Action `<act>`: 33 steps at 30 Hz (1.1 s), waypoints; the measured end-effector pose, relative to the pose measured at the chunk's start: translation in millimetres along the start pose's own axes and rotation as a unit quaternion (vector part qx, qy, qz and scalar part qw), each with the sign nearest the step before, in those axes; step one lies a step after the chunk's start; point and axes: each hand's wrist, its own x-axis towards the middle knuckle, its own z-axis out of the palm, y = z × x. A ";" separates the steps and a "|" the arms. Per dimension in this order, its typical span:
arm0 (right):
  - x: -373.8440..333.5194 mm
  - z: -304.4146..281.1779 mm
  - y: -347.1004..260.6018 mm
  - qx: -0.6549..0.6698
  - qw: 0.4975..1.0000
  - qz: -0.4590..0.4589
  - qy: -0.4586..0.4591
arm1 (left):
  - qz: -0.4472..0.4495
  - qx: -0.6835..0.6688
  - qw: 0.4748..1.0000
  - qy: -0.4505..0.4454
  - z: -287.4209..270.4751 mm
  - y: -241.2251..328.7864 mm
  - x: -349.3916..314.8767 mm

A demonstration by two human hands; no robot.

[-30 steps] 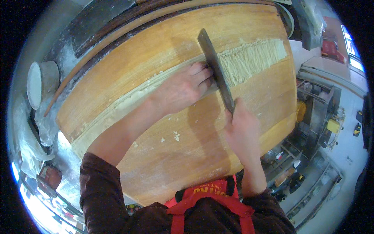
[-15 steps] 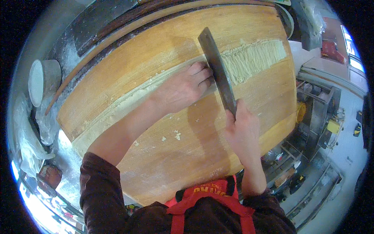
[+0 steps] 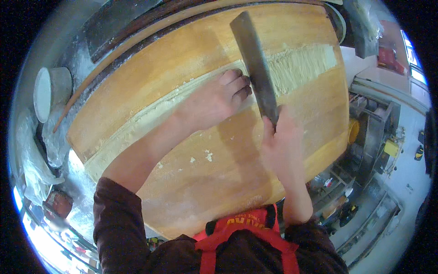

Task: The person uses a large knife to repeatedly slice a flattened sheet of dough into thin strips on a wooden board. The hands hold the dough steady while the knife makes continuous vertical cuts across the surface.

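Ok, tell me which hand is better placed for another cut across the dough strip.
Probably the right hand: it grips the knife, its blade angled beside the cut strands. The left hand, fingers curled over the dough strip next to the blade, seems suited to steadying the strip.

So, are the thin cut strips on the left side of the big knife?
No, the thin cut strips lie on the wooden board to the right of the big knife.

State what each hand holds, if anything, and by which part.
Right hand: the long, grey metal knife, by its near, handle end. Left hand: curled over the long, pale dough strip; whether it grips cannot be told.
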 end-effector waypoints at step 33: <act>37.0 16.2 6.9 0.039 0.999 0.016 -0.006 | -0.006 -0.037 0.999 0.014 -2.8 -0.8 -3.5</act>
